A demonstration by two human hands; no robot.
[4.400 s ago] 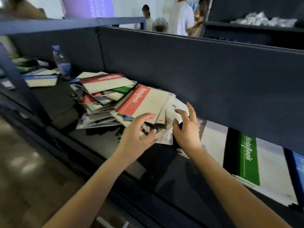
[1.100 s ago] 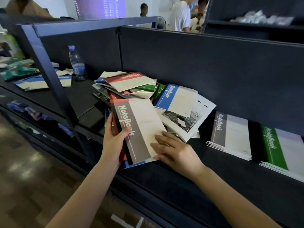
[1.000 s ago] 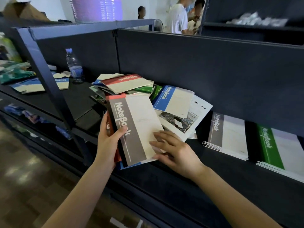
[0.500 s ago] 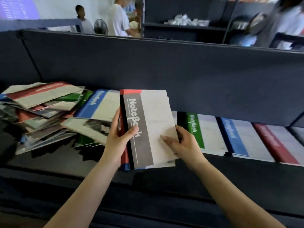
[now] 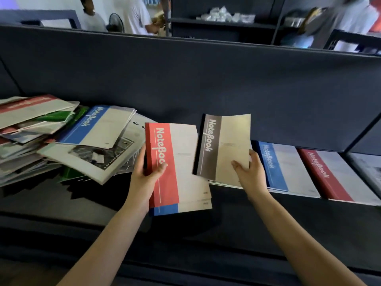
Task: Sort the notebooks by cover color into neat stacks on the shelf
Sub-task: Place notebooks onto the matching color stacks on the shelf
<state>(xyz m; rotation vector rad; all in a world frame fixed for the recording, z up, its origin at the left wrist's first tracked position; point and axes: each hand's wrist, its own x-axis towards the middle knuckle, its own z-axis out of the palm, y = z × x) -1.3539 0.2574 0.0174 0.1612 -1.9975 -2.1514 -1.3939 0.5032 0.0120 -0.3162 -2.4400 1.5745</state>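
Two hands; the left hand [image 5: 144, 178] holds at least two notebooks, a red-banded notebook [image 5: 175, 162] over a blue-banded notebook [image 5: 167, 210]; the right hand [image 5: 250, 174] holds one grey-banded notebook [image 5: 224, 145]; at three o'clock, two full-view stacks, a blue stack [image 5: 284, 168] and a red stack [image 5: 329, 176], plus one picture cover [image 5: 369, 170] cut by the frame edge; at nine o'clock, one jumbled heap [image 5: 61, 139], too tangled to count.
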